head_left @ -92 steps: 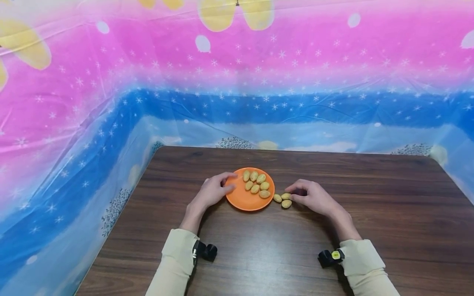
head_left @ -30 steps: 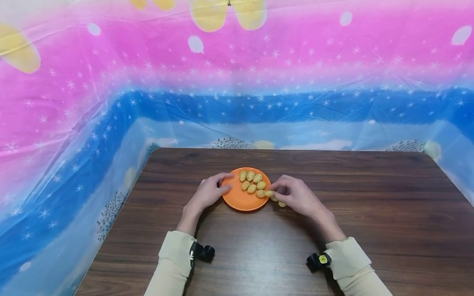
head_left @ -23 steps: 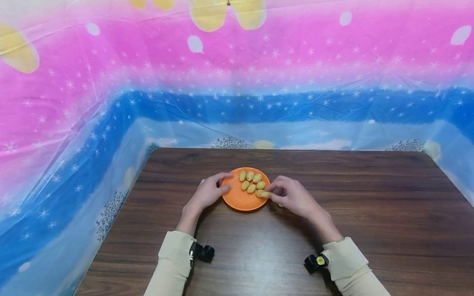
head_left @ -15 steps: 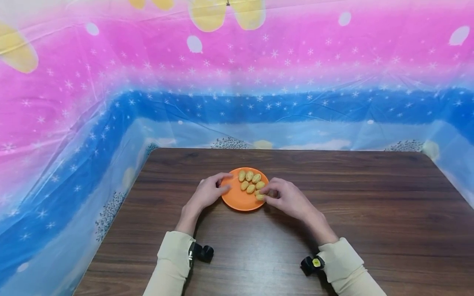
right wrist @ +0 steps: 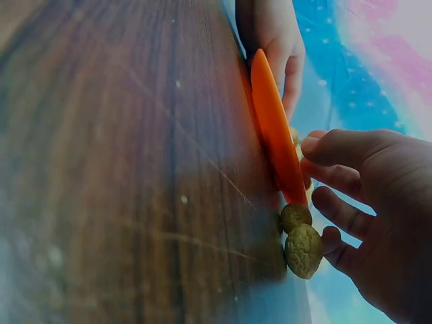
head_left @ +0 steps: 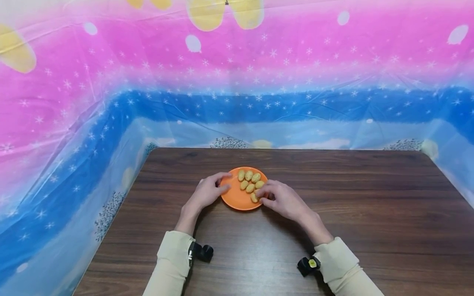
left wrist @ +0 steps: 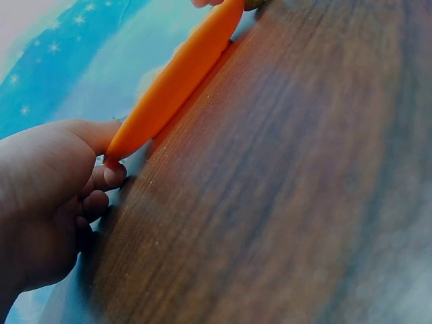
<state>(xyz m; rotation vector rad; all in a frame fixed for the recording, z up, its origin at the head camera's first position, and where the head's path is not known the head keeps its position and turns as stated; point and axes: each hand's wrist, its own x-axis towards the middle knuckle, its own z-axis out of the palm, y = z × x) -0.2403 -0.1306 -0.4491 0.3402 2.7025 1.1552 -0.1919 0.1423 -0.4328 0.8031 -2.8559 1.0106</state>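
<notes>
On the table lies a round orange plate point(head_left: 236, 199) with several oval, wrinkled, yellow-green pieces point(head_left: 249, 188), olive-like in shape. My left hand point(head_left: 206, 191) pinches the plate's left rim, thumb above and fingers beneath. Over the right rim is my right hand point(head_left: 284, 200), with thumb and fingers apart around the lowest piece point(head_left: 254, 197), which sits on the plate. No piece shows between thumb and forefinger in the right wrist view. There, two more wrinkled pieces point(right wrist: 304, 250) rest on the table beside the plate, hidden by my right hand in the head view.
The dark wood table point(head_left: 352, 213) extends widely around the plate. A pink and blue printed cloth point(head_left: 237, 102) hangs behind and to the left of it. Black wrist cameras point(head_left: 308, 266) sit at both cuffs.
My right hand picked up a piece from the group beside the plate, moved left over the rim and let it go on the plate. My left hand stays at the rim.
</notes>
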